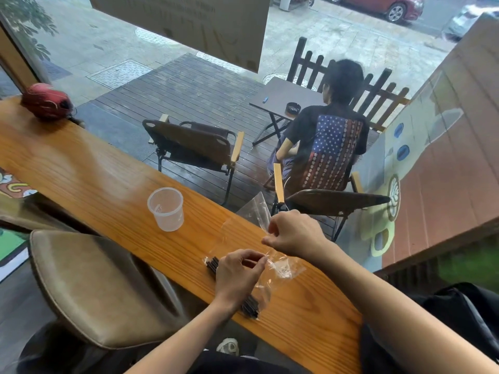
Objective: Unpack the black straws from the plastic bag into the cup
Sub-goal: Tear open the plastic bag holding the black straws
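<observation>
Left hand pins black straws at counter's near edge, fingertips pinching plastic bag. Right hand just beyond, pinching same film, tugging. Cup further along counter, upright, empty, well apart. Risk: film tears suddenly, straws roll off near edge.

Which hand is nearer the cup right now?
Left. The left hand lies below and right of the cup, over the straws; the right hand is farther right.
</observation>
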